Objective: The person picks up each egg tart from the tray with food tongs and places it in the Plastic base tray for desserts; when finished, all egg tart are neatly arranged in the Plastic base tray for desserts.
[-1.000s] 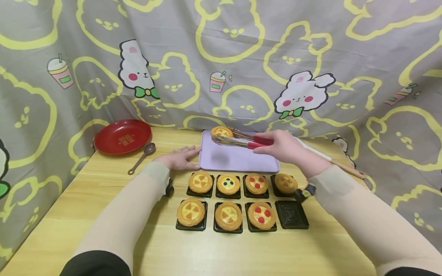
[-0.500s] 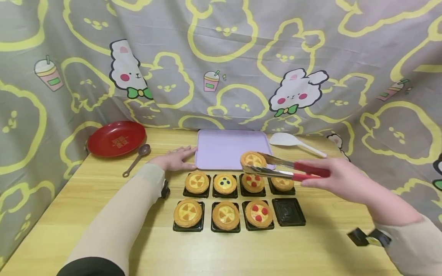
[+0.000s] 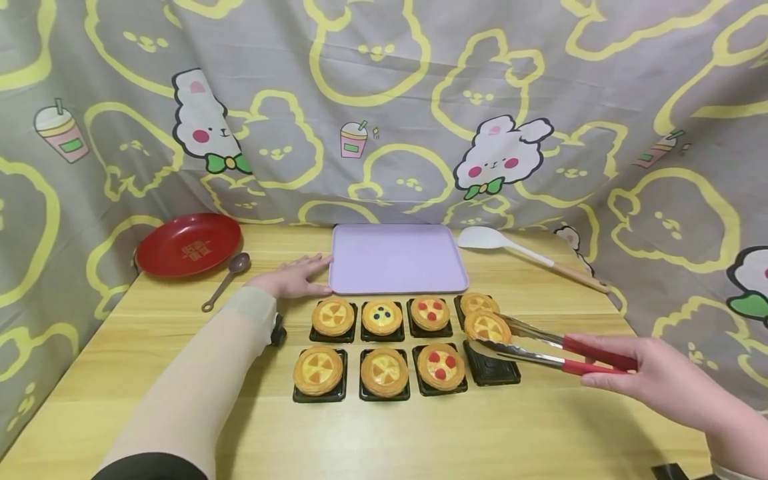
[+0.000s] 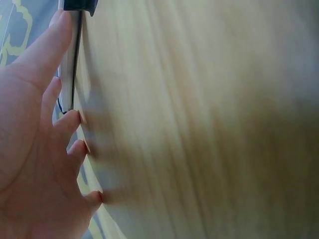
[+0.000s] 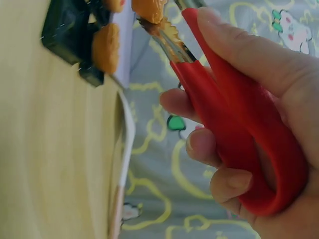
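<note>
My right hand (image 3: 666, 380) grips red-handled metal tongs (image 3: 591, 360), and their tips pinch an egg tart (image 3: 487, 327) with wedge-shaped topping. That tart hangs above a bare black square tray (image 3: 493, 370) at the right end of the front row, partly covering the tart (image 3: 479, 303) behind it. In the right wrist view, fingers and thumb wrap the tongs' red handles (image 5: 224, 104). Fingers spread, my left hand (image 3: 294, 277) rests on the table against the left edge of the lilac tray (image 3: 399, 260). The left wrist view shows that hand (image 4: 40, 149) beside the tray's edge.
Two rows of egg tarts on black trays stand before the lilac tray, including a berry-topped tart (image 3: 441, 367) and a blueberry one (image 3: 382, 318). A red plate (image 3: 189, 247) and brown spoon (image 3: 228, 280) lie left; a white spatula (image 3: 510, 245) lies right. A patterned curtain (image 3: 384, 100) hangs behind.
The right hand has brought the tongs and tart from over the lilac tray rightward and nearer, to above the bare black tray. The left hand stays by the lilac tray; the view has shifted slightly.
</note>
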